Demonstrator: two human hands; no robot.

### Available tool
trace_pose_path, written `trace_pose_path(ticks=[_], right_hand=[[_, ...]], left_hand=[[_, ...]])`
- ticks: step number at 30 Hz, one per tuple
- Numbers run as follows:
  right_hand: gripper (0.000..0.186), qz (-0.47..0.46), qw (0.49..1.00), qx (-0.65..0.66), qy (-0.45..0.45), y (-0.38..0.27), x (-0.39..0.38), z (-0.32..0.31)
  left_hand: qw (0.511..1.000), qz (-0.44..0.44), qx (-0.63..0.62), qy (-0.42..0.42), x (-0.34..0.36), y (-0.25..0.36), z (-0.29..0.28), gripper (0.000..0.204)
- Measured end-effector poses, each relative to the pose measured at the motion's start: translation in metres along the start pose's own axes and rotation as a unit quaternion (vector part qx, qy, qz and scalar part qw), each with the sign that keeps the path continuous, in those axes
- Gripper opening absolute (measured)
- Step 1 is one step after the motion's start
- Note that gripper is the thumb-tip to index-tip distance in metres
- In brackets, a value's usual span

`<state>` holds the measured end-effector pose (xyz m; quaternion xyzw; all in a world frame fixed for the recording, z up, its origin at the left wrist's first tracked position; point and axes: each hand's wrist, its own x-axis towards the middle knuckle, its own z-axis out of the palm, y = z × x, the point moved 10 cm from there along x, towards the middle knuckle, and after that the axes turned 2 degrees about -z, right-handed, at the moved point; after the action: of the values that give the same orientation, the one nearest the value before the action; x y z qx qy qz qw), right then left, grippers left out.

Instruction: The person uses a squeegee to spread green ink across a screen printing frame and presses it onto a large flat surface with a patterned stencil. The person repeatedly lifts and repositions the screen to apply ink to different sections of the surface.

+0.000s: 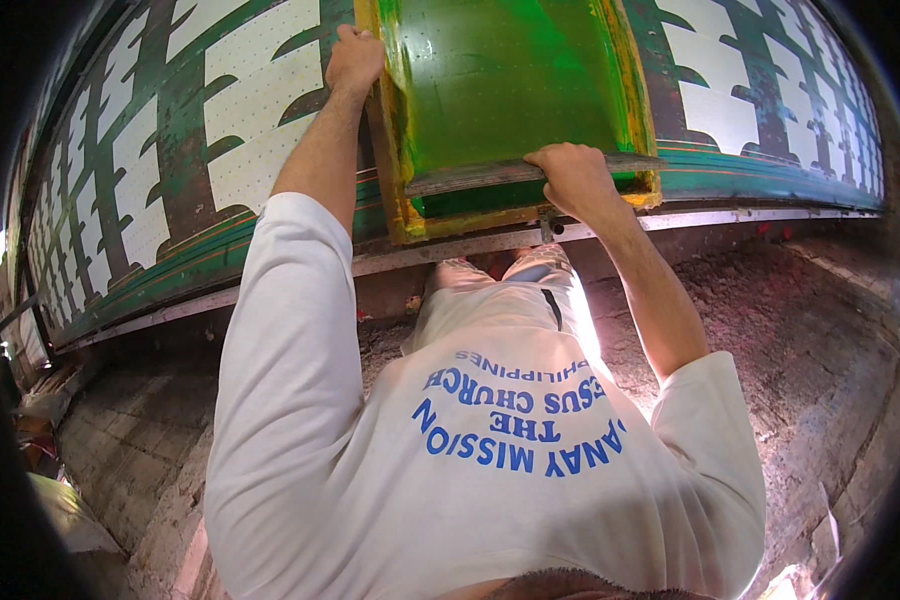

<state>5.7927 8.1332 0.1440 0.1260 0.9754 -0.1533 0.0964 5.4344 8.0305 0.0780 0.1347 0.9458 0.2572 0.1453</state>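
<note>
A screen printing frame [391,200] lies on the long table, its wooden rim smeared yellow and its mesh [500,80] covered with translucent green. My left hand [356,60] is closed on the frame's left side near the far end. In my right hand [576,178] is a long wooden squeegee [470,177], gripped right of its middle. The squeegee lies crosswise over the near end of the mesh, and its right end reaches past the frame's rim. Its lower edge is hidden from me.
White cut fabric pieces [712,90] with small dots lie in rows on the dark green table [180,150], left and right of the frame. A metal rail [450,245] runs along the near table edge, with a small metal fitting [548,226] below the frame. Rough floor [800,340] lies beneath.
</note>
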Motion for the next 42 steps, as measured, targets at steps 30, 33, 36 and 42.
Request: trace_pose_path(ticks=[30, 33, 36, 42], right_hand=[[0.062, 0.243, 0.929, 0.254, 0.116, 0.262, -0.050, 0.005], [0.056, 0.251, 0.934, 0.233, 0.100, 0.265, -0.041, 0.003], [0.042, 0.237, 0.938, 0.219, 0.128, 0.264, -0.037, -0.009], [0.040, 0.208, 0.937, 0.239, 0.150, 0.257, -0.048, -0.031]], left_hand=[[0.990, -0.040, 0.064, 0.115, -0.014, 0.003, -0.016, 0.044], [0.990, -0.034, 0.057, 0.122, -0.014, 0.001, -0.016, 0.043], [0.988, -0.025, 0.066, 0.135, -0.012, -0.003, -0.015, 0.043], [0.990, -0.001, 0.033, 0.140, 0.003, -0.026, -0.011, 0.046]])
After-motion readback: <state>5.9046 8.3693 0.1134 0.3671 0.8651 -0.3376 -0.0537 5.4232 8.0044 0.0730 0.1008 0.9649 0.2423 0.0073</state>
